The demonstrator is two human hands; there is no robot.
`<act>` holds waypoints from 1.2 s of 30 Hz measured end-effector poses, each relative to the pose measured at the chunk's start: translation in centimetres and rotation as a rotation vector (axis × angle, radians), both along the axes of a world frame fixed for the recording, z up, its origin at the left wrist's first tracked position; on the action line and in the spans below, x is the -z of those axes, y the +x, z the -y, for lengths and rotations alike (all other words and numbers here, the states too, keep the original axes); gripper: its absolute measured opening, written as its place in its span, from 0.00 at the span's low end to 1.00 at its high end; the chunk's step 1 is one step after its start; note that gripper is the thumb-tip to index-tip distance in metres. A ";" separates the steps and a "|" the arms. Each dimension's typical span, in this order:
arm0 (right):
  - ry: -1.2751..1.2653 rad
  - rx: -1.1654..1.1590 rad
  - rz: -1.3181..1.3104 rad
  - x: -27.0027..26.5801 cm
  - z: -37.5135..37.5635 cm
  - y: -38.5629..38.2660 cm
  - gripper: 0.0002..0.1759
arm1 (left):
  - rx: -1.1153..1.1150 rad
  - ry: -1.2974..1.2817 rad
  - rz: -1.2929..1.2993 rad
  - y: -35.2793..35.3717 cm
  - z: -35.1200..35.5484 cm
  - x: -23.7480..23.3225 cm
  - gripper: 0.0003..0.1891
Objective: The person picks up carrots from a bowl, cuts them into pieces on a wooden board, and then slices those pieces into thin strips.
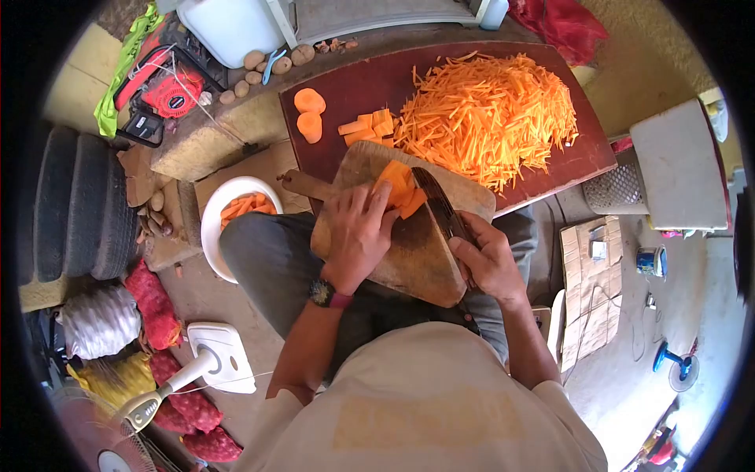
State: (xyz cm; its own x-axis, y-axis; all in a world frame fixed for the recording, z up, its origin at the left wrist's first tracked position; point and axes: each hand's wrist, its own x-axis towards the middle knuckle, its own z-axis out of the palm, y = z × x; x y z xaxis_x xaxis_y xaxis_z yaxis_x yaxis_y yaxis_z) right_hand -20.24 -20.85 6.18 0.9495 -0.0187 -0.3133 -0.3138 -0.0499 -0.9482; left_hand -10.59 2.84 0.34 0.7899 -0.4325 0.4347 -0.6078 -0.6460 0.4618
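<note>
A worn wooden cutting board (417, 267) with a handle lies across my lap, its far edge by the red table (338, 86). My left hand (360, 232) lies on the board with bent fingers, its fingertips holding down some flat carrot slices (399, 185). My right hand (491, 256) is closed around the handle of a knife (437, 197); its dark blade points away from me, just right of the slices. A big heap of carrot strips (491, 114) covers the table's right part. Cut carrot pieces (366, 127) and two thick carrot chunks (310, 126) lie left of it.
A white basin (216, 208) with carrot pieces stands left of my knee. Tyres (81, 204), red net sacks (153, 303) and a fan (149, 405) are on the left. A red machine (169, 94) stands at the back left. Flattened cardboard (590, 291) lies right.
</note>
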 end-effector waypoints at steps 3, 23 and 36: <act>0.032 0.010 0.014 0.3 0.2 -0.3 0.23 | 0.010 0.024 0.134 -0.5 0.8 -1.5 0.27; -0.058 0.077 0.045 -0.8 2.5 -3.1 0.26 | 0.047 -0.252 -0.066 -1.5 1.0 -2.8 0.08; -0.239 -0.496 0.215 -2.4 -1.6 -1.0 0.28 | -0.240 -0.591 -0.548 -3.5 -4.1 0.4 0.12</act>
